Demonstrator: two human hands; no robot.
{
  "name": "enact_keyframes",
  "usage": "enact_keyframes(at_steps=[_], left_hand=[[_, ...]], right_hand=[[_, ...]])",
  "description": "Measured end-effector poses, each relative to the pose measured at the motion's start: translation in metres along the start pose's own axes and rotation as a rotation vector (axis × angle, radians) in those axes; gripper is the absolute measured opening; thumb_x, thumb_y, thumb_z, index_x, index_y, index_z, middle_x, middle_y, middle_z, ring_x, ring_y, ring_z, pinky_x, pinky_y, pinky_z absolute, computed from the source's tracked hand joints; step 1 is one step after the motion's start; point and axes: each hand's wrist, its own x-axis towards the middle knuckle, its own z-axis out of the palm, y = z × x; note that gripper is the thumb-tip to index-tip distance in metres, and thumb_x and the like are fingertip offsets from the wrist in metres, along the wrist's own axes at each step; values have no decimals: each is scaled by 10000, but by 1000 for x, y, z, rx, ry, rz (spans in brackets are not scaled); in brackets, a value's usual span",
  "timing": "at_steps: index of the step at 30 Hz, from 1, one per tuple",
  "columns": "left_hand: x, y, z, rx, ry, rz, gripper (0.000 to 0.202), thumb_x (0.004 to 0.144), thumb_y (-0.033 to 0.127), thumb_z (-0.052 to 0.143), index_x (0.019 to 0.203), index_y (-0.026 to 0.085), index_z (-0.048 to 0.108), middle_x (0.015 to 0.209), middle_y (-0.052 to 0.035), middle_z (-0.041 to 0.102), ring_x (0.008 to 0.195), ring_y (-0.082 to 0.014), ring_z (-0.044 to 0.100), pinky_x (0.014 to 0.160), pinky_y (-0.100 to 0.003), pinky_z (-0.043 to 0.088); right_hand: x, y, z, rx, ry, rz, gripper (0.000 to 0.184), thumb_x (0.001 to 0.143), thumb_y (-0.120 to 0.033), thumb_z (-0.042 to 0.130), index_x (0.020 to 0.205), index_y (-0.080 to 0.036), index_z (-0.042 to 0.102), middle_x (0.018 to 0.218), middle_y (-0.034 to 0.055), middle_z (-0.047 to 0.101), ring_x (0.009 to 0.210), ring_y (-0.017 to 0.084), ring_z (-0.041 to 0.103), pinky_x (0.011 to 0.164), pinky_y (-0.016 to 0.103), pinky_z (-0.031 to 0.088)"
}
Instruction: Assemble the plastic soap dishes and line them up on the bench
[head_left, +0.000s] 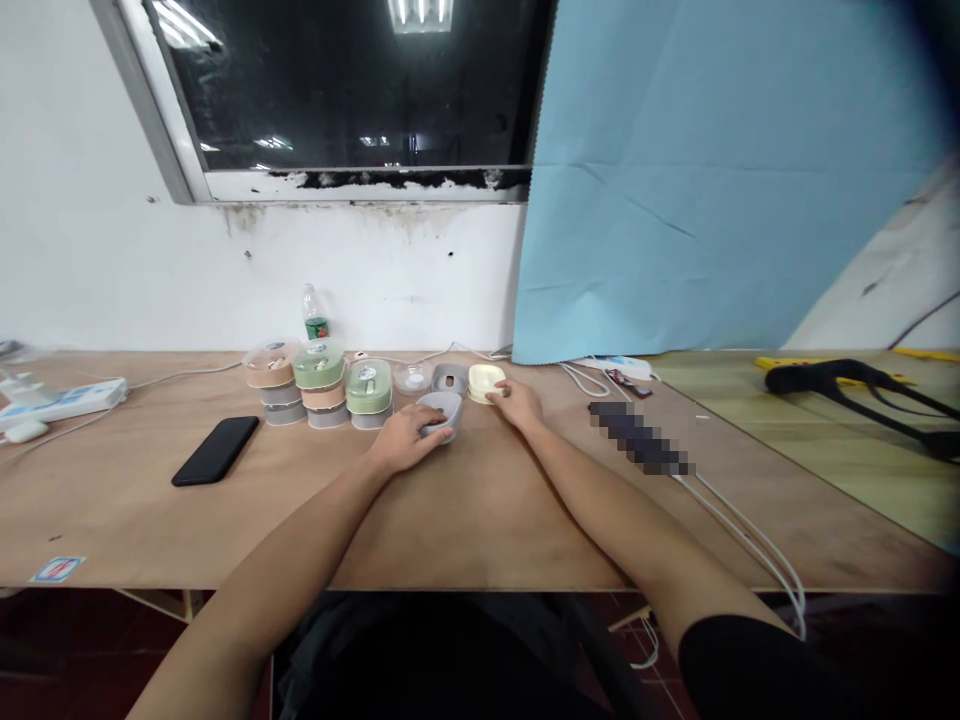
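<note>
My left hand (409, 438) grips a light grey plastic box (444, 402), thumb along its near side and the other fingers reaching over its top. My right hand (519, 404) has its fingers closed on the right edge of a small cream box (486, 378). Behind the light grey box sit a darker grey open piece (448, 376) and a clear lid (412, 376). Just left of my left hand, a green lidded box (369, 384) rests on a grey one. Fingertips of both hands are partly hidden.
Further left stand stacks of green-topped (319, 362) and peach-topped boxes (271, 364). A plastic bottle (315, 318) is behind them. A black phone (216, 452), a power strip (67, 400), a blurred-out item (641, 440) with white cables, and a black strap-like object (855, 385) lie around.
</note>
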Motion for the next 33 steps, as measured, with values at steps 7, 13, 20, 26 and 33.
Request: enact_keyframes(at_steps=[7, 13, 20, 26, 33], left_hand=[[0, 1, -1, -6, -2, 3, 390, 902, 500, 473, 1078, 214, 673, 1118, -43, 679, 1069, -215, 594, 961, -349, 442], [1, -1, 1, -21, 44, 11, 375, 904, 491, 477, 1076, 219, 670, 1120, -47, 669, 1080, -217, 584, 980, -364, 437], [1, -6, 1, -64, 199, 8, 356, 914, 445, 471, 1101, 203, 652, 1155, -82, 612, 1123, -219, 549, 1009, -374, 423], [1, -2, -2, -145, 243, -25, 382, 946, 440, 382, 1072, 189, 641, 1076, -81, 641, 1047, -211, 582, 943, -354, 459], [-1, -4, 2, -238, 263, 30, 496, 941, 501, 341, 1293, 182, 485, 1252, -115, 574, 1142, -234, 544, 939, -359, 459]], right_hand=[[-2, -1, 0, -3, 12, 8, 557, 710, -497, 664, 1194, -227, 609, 1085, 79, 680, 997, 271, 614, 847, 355, 444], [-9, -10, -6, 45, 291, -220, 487, 779, -412, 611, 1207, -183, 572, 1189, 118, 615, 1116, 292, 526, 960, 428, 389], [-45, -50, -9, 165, 150, -728, 387, 866, -301, 510, 1235, -190, 540, 1179, 104, 609, 1106, 257, 518, 973, 399, 397], [-59, -65, -8, 205, 88, -615, 403, 887, -292, 465, 1280, -214, 506, 1108, 87, 622, 1022, 230, 548, 893, 345, 423], [-45, -52, 3, 167, 54, -368, 266, 852, -247, 415, 705, -188, 630, 747, 66, 652, 747, 191, 580, 680, 259, 396]])
